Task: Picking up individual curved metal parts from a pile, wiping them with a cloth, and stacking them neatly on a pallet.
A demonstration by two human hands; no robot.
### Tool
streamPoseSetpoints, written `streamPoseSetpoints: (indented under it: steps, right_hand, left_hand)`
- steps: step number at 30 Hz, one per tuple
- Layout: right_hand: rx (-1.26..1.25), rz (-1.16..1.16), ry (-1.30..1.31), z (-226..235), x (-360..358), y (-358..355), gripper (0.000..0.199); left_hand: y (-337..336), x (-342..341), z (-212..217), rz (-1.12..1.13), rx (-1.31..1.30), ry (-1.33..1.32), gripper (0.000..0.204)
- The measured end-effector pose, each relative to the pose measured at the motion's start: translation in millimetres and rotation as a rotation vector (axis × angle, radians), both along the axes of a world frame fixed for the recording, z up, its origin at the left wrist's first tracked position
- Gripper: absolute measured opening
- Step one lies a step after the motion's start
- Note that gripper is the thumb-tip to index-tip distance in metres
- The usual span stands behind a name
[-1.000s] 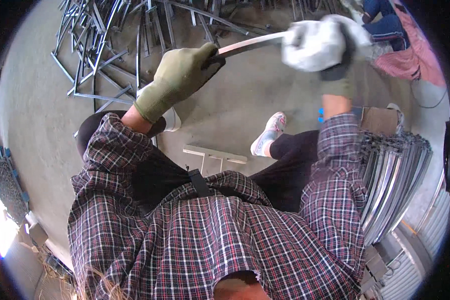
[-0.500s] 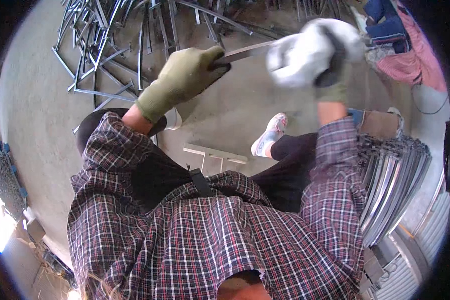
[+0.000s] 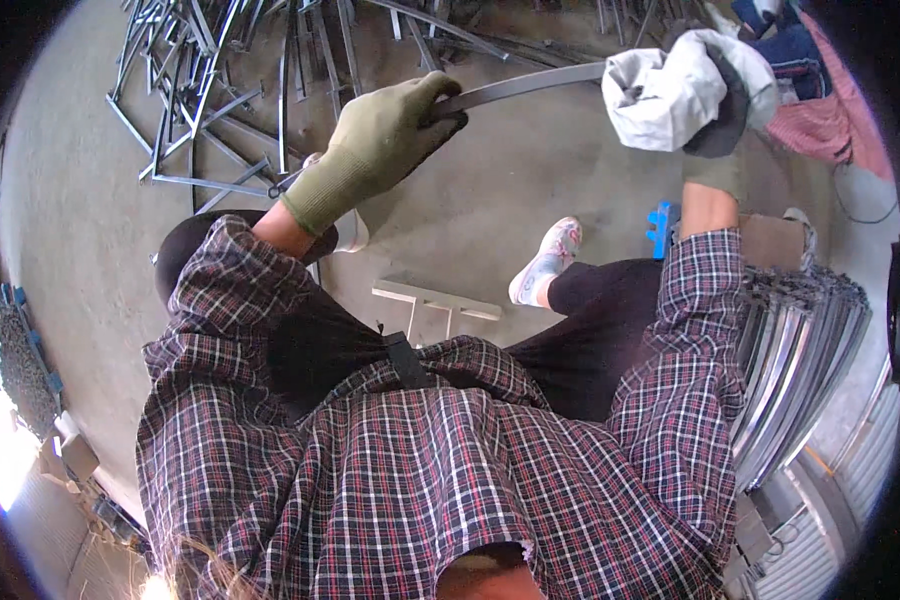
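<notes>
A flat, dark grey metal bar (image 3: 535,84) spans the space between my hands. My left hand (image 3: 382,140), in an olive work glove with dark fingertips, is closed around the bar's left end. On the right, a bunched white cloth (image 3: 660,98) wraps the bar and hides its other end. My right hand (image 3: 725,115), gloved in the same olive and dark grey, is closed on this cloth. Most of its fingers are covered by the folds.
Many loose metal bars (image 3: 210,110) lie heaped on the floor at the far left. A bundle of curved metal strips (image 3: 795,350) stands at the right, near a blue piece (image 3: 660,228). Pink fabric (image 3: 820,135) lies at far right. A wooden piece (image 3: 435,298) sits between my legs.
My right hand has slid the white cloth rightward along the bar, baring more of it. The blue piece by my right forearm has come into sight. My left hand keeps its hold.
</notes>
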State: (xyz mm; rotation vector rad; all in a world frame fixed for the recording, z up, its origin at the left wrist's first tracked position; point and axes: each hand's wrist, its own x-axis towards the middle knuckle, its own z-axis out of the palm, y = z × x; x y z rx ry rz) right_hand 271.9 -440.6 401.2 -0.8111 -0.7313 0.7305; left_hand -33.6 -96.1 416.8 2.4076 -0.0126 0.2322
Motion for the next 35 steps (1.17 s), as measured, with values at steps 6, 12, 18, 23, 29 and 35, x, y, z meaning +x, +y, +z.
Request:
streamPoseSetpoints:
  steps: [6,12,18,23,29,35]
  right_hand:
    - [-0.223,-0.576,-0.013,30,-55,54,0.038]
    - [-0.287,-0.708,0.033,42,-87,100,0.036]
    - [-0.354,-0.708,0.070,43,-105,121,0.034]
    - [-0.463,-0.536,0.096,25,-120,119,0.038]
    - [-0.597,-0.325,-0.152,3,-167,128,0.031]
    - [-0.571,-0.435,0.063,3,-147,136,0.038]
  left_hand:
    - [-16,4,13,0.075,-0.152,0.066,0.026]
    - [-16,3,3,0.105,-0.072,0.026,0.029]
    - [-16,7,8,0.171,-0.077,0.090,0.030]
    - [-14,8,-1,0.124,-0.093,0.040,0.029]
    - [-25,11,-9,0.103,0.019,0.105,0.024]
    - [-19,10,6,0.005,-0.011,0.045,0.024]
